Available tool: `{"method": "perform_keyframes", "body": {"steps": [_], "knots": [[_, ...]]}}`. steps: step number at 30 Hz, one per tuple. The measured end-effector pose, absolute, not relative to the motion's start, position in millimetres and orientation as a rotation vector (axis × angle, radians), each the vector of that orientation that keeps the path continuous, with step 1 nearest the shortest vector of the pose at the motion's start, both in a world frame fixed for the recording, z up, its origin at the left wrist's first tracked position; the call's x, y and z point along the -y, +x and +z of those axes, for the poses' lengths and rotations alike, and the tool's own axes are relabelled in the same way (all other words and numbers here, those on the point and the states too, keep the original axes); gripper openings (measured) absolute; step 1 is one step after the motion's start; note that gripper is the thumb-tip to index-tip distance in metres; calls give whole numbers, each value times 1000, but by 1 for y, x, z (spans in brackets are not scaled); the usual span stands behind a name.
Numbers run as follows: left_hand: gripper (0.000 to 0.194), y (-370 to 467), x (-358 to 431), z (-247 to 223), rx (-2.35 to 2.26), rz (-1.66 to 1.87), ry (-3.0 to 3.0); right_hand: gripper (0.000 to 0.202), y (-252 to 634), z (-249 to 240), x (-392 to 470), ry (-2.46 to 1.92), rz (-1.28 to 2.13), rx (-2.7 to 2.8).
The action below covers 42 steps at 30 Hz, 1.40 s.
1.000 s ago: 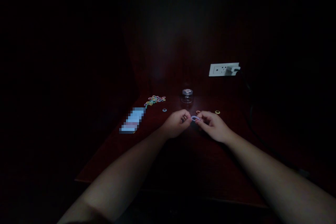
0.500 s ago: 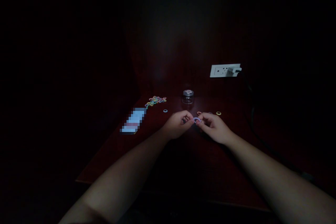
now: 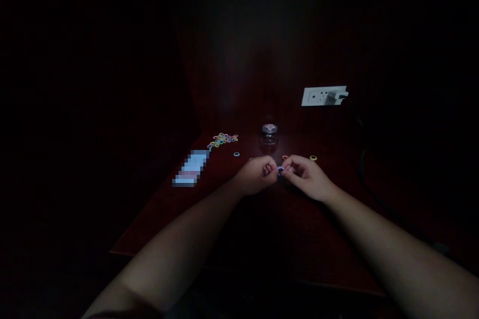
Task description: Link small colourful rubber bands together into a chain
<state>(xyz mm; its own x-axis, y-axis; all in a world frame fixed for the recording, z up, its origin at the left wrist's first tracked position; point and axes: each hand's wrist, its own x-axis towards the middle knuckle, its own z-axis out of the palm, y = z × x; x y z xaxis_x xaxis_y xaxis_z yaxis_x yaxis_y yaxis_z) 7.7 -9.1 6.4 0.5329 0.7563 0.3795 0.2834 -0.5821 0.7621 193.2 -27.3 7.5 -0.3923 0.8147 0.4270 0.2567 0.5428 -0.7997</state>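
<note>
Between my two hands is a small lilac hair tie (image 3: 280, 168), a ring pinched at both sides above the dark red table (image 3: 232, 229). My left hand (image 3: 257, 174) grips its left edge with thumb and fingers. My right hand (image 3: 305, 177) holds the right edge in the same way. Just behind my right hand lie an orange hair tie (image 3: 285, 157), partly hidden by the fingers, and a yellow hair tie (image 3: 313, 158). A blue hair tie (image 3: 236, 154) rests alone to the left of my left hand.
A clear lidded jar (image 3: 269, 134) stands behind my hands. At the back left is a heap of linked coloured hair ties (image 3: 223, 139), with a lit, blurred-out phone (image 3: 191, 168) nearer me. A wall socket (image 3: 324, 95) holds a plug; a dark cable (image 3: 362, 167) runs down the right.
The lilac ring has turned slightly between my fingers and its opening now shows rounder. My view has tipped a little, so the table things sit slightly higher.
</note>
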Motion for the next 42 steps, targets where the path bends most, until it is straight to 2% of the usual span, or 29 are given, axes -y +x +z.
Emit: {"method": "perform_keyframes", "body": {"steps": [9, 25, 33, 42], "knots": [[16, 8, 16, 13, -826, 967, 2059, 21, 194, 8, 26, -873, 809, 1864], [7, 8, 13, 8, -825, 980, 2033, 16, 194, 8, 25, -897, 797, 1859], [14, 9, 12, 9, -818, 989, 2051, 23, 193, 13, 28, -911, 843, 1846], [18, 8, 11, 9, -844, 850, 2143, 23, 193, 14, 28, -898, 865, 1854]]}}
